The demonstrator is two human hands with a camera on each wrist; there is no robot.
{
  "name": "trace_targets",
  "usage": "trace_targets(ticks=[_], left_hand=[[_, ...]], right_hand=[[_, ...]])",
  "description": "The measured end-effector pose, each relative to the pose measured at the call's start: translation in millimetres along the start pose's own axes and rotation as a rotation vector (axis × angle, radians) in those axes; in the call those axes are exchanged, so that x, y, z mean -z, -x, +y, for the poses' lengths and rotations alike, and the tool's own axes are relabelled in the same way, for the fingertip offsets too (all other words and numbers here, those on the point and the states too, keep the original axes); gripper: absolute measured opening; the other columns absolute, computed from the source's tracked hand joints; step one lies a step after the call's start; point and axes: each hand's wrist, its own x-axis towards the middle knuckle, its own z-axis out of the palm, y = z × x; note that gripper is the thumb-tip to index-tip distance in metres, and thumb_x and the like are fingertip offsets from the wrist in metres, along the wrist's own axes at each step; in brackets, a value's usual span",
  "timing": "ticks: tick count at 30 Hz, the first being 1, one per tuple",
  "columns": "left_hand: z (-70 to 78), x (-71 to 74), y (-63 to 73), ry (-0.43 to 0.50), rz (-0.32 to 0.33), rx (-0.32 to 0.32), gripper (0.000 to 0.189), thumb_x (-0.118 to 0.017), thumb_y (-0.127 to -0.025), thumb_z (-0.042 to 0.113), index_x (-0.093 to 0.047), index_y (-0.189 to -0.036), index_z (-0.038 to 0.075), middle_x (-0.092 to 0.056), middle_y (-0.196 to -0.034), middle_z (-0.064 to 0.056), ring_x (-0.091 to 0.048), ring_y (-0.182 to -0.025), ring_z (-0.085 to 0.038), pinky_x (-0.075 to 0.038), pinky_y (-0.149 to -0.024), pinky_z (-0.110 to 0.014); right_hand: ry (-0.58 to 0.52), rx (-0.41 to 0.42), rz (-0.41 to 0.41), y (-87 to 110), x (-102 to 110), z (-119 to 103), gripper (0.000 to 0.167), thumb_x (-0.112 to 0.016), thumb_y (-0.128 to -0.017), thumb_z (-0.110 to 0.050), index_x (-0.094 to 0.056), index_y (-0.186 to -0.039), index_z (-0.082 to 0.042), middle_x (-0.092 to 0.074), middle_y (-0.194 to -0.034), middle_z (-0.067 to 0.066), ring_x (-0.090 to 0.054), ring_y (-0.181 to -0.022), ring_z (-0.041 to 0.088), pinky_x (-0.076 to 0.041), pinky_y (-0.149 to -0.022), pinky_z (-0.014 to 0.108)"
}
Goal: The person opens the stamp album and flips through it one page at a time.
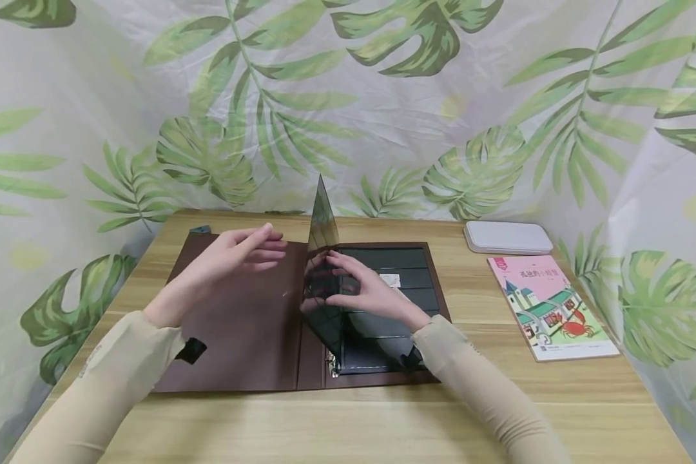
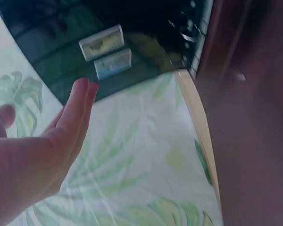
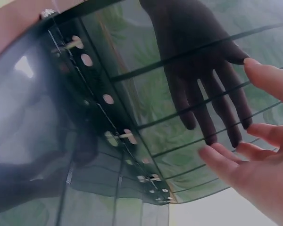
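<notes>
A brown ring binder (image 1: 249,335) lies spread on the wooden table, its metal rings (image 1: 332,366) along the middle. One dark, see-through stamp page (image 1: 323,222) stands nearly upright over the rings. Two small stamps (image 2: 102,43) show in its strips in the left wrist view. My right hand (image 1: 374,290) is at the page's right face, fingers extended and their tips at or close to the sheet; contact is unclear. Above the left cover hovers my left hand (image 1: 246,254), fingers straight and holding nothing. Under the right hand lies another black page (image 1: 383,258) with a whitish stamp (image 1: 391,280).
To the right lies a pink picture book (image 1: 551,303) with a crab on its cover. Behind it sits a white case (image 1: 507,237). A small dark object (image 1: 200,229) is at the back left. Leaf-patterned cloth (image 1: 394,129) hangs behind the table (image 1: 325,425).
</notes>
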Motion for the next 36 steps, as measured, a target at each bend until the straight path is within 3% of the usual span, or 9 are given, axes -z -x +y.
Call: trace_targets(ticks=[4, 9, 14, 20, 30, 31, 32, 34, 36], left_hand=[[4.1, -11.3, -8.0, 0.035, -0.015, 0.019, 0.071, -0.049, -0.101, 0.050, -0.040, -0.148, -0.004, -0.051, -0.146, -0.025, -0.056, -0.132, -0.032, -0.053, -0.099, -0.031], [3.9, -19.1, -11.4, 0.042, -0.021, 0.037, 0.067, -0.058, -0.100, 0.038, -0.038, -0.149, -0.004, -0.048, -0.148, -0.024, -0.059, -0.129, -0.028, -0.052, -0.102, -0.034], [6.8, -21.0, -11.2, 0.057, -0.012, 0.056, 0.067, -0.057, -0.101, 0.035, -0.035, -0.150, -0.006, -0.045, -0.149, -0.026, -0.060, -0.125, -0.024, -0.051, -0.103, -0.035], [14.4, -22.0, -13.7, 0.030, 0.018, 0.096, 0.078, -0.057, -0.098, 0.049, -0.034, -0.151, -0.003, -0.044, -0.152, -0.023, -0.052, -0.135, -0.035, -0.048, -0.107, -0.039], [3.2, -10.0, -7.4, -0.090, 0.055, 0.135, 0.070, -0.057, -0.101, 0.031, -0.028, -0.154, -0.003, -0.028, -0.162, -0.019, -0.040, -0.144, -0.035, -0.040, -0.115, -0.048], [0.4, -7.8, -6.2, -0.112, 0.059, 0.136, 0.069, -0.056, -0.101, 0.030, -0.027, -0.154, -0.003, -0.028, -0.162, -0.018, -0.042, -0.143, -0.033, -0.042, -0.114, -0.046], [-2.8, -5.5, -5.1, -0.127, 0.069, 0.144, 0.068, -0.056, -0.101, 0.030, -0.029, -0.154, -0.003, -0.041, -0.156, -0.017, -0.050, -0.136, -0.028, -0.046, -0.110, -0.042], [-9.9, -0.7, -2.7, -0.152, 0.082, 0.149, 0.065, -0.056, -0.101, 0.029, -0.031, -0.153, -0.002, -0.061, -0.133, -0.011, -0.062, -0.113, -0.016, -0.051, -0.099, -0.032], [-17.6, 3.4, -0.2, -0.161, 0.093, 0.148, 0.063, -0.057, -0.101, 0.027, -0.035, -0.151, -0.003, -0.068, -0.110, -0.001, -0.062, -0.089, -0.005, -0.052, -0.087, -0.023]], right_hand=[[0.144, 0.051, 0.014, 2.2, -7.3, 2.8, 0.071, -0.065, -0.097, -0.016, -0.028, -0.157, -0.010, -0.019, -0.167, 0.011, -0.031, -0.150, 0.031, -0.037, -0.116, 0.053], [0.258, 0.079, 0.013, 5.6, -13.3, 6.1, 0.070, -0.058, -0.101, -0.023, -0.021, -0.159, -0.014, -0.014, -0.168, 0.009, -0.019, -0.155, 0.023, -0.026, -0.123, 0.049], [0.254, 0.092, 0.009, 6.8, -16.7, 6.8, 0.069, -0.056, -0.102, -0.022, -0.020, -0.160, -0.014, -0.013, -0.169, 0.010, -0.018, -0.155, 0.022, -0.025, -0.123, 0.050], [0.270, 0.114, 0.021, 6.1, -20.6, 8.4, 0.068, -0.057, -0.102, -0.022, -0.023, -0.159, -0.012, -0.015, -0.168, 0.009, -0.021, -0.155, 0.022, -0.027, -0.123, 0.049], [0.293, 0.083, 0.006, 7.8, -19.9, 13.6, 0.067, -0.061, -0.099, -0.027, -0.029, -0.157, -0.015, -0.017, -0.168, 0.004, -0.022, -0.154, 0.021, -0.030, -0.121, 0.050], [0.293, 0.073, 0.004, 8.7, -18.8, 14.5, 0.067, -0.061, -0.099, -0.028, -0.029, -0.157, -0.016, -0.017, -0.168, 0.002, -0.021, -0.155, 0.020, -0.030, -0.121, 0.050], [0.287, 0.060, 0.001, 9.9, -17.5, 15.6, 0.067, -0.061, -0.099, -0.029, -0.029, -0.157, -0.017, -0.016, -0.168, 0.002, -0.021, -0.155, 0.020, -0.030, -0.121, 0.050], [0.271, 0.040, -0.006, 12.2, -14.4, 17.6, 0.067, -0.062, -0.099, -0.031, -0.030, -0.157, -0.018, -0.016, -0.168, 0.002, -0.019, -0.155, 0.020, -0.032, -0.120, 0.052], [0.255, 0.013, -0.017, 14.9, -10.7, 20.0, 0.068, -0.061, -0.099, -0.034, -0.030, -0.157, -0.018, -0.015, -0.169, 0.002, -0.018, -0.156, 0.021, -0.032, -0.119, 0.053]])
